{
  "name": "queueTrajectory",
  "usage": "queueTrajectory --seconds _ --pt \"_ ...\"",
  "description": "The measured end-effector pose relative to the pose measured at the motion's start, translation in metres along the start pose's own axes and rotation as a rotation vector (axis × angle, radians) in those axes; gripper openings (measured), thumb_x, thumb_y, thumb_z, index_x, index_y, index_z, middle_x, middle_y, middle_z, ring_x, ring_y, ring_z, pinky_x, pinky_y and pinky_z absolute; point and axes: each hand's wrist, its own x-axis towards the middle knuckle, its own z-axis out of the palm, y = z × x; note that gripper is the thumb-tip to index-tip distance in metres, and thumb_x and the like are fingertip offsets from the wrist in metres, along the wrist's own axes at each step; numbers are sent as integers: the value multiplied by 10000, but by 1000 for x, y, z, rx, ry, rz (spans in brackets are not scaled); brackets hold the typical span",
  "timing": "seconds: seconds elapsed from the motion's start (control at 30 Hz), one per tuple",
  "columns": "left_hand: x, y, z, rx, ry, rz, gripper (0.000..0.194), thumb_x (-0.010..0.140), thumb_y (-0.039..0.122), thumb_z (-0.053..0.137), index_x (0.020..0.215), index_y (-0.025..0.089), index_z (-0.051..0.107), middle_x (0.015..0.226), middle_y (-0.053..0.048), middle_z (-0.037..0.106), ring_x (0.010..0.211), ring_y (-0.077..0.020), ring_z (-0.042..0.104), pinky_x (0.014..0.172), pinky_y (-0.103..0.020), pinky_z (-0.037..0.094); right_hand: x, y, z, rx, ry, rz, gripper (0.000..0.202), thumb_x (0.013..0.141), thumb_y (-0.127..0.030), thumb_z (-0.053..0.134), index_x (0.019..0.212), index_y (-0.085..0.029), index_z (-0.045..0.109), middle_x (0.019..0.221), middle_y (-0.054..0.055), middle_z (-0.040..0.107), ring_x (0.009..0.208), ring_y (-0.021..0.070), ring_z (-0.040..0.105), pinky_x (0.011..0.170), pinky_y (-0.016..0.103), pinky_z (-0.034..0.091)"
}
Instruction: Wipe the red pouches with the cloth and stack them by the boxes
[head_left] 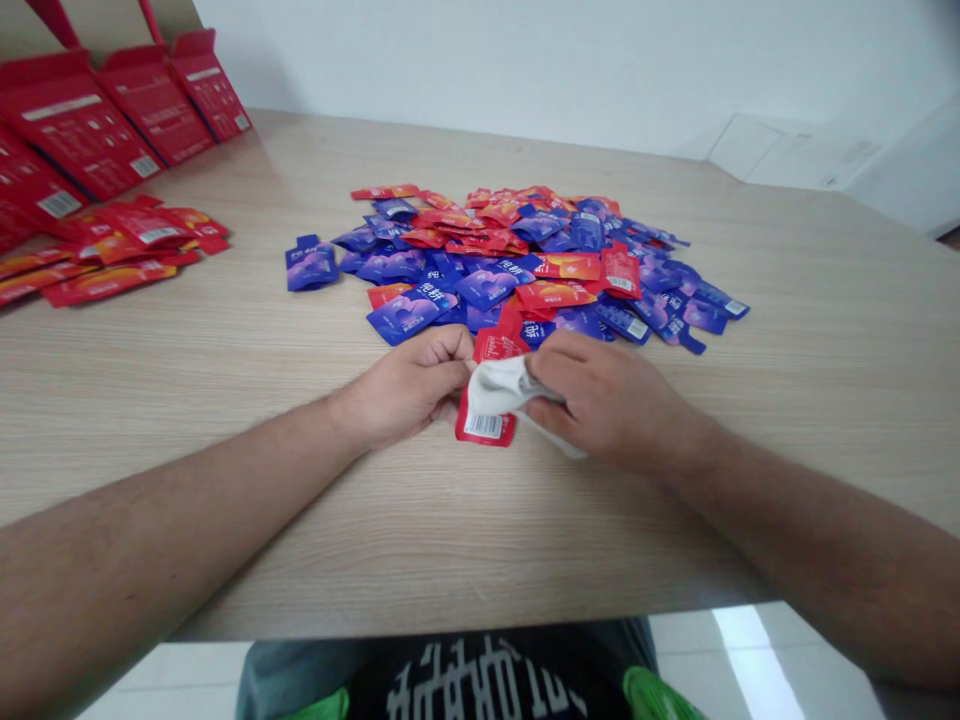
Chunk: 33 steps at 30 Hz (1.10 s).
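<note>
A red sachet [484, 424] with a barcode at its lower end stands out in front of me, its narrow end toward the back. Along its left edge, my left hand [420, 385] is closed on it between thumb and fingers. A white cloth [499, 385] lies across the sachet's middle. My right hand [611, 395] is closed round that cloth and presses it against the sachet, with a loose corner hanging below the fingers. Just beyond both hands spreads a heap of purple sachets [491, 283] and red-orange sachets [559, 293].
Red boxes [86, 115] with raised flaps stand at the far left. In front of them lies a pile of red-orange sachets [124, 250]. One purple sachet [310, 264] sits apart at the heap's left. A white wall [510, 70] borders the wooden table [360, 560] behind.
</note>
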Motion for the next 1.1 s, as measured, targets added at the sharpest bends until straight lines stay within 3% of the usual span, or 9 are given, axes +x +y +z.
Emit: queueTrajectory --seconds 0.1,0.23,0.43,0.6,0.77,0.97,1.1 --pt "0 0 0 -3 17 -6 188 837 186 721 834 189 533 700 24 619 534 -96 572 482 -193 472 0 3 0 -5 21 53 228 1002 -379 596 1060 -167 656 992 92 634 866 235 581 714 346 420" --pt "-1 0 -1 -7 2 16 173 847 198 720 837 180 549 682 31 605 526 -79 549 474 -168 449 0 -4 -2 57 -106 -123 128 981 -300 610 1027 -195 667 1031 76 657 887 217 599 728 331 422" --pt "1 2 0 -2 13 -4 184 839 171 710 827 181 526 699 26 611 545 -86 569 490 -179 464 1 4 -1 1 4 76 229 1003 -377 588 1059 -163 649 1003 99 634 873 235 576 711 337 408" --pt "-1 2 1 12 -13 11 174 854 197 710 830 177 539 710 21 606 549 -87 556 499 -192 464 1 4 -1 43 -78 -75 149 990 -324 602 1021 -189 654 997 68 641 843 208 575 695 320 392" --pt "0 1 0 0 -3 2 197 856 203 715 828 186 521 688 31 597 537 -89 557 484 -186 452 2 10 0 -11 38 123 240 1003 -383 589 1056 -157 649 1001 101 639 875 236 576 715 333 411" --pt "-1 0 -1 53 -9 34 177 859 225 718 820 181 552 656 35 580 513 -70 500 468 -164 389 -1 -14 -3 38 -92 -163 112 980 -288 615 1014 -197 670 1014 76 658 897 223 594 748 340 423" --pt "-1 1 1 25 22 17 170 835 202 726 843 187 557 708 21 615 560 -94 565 509 -191 449 -1 -10 -4 -3 -45 -14 172 990 -317 598 1050 -171 665 1012 88 649 852 220 586 691 338 408"
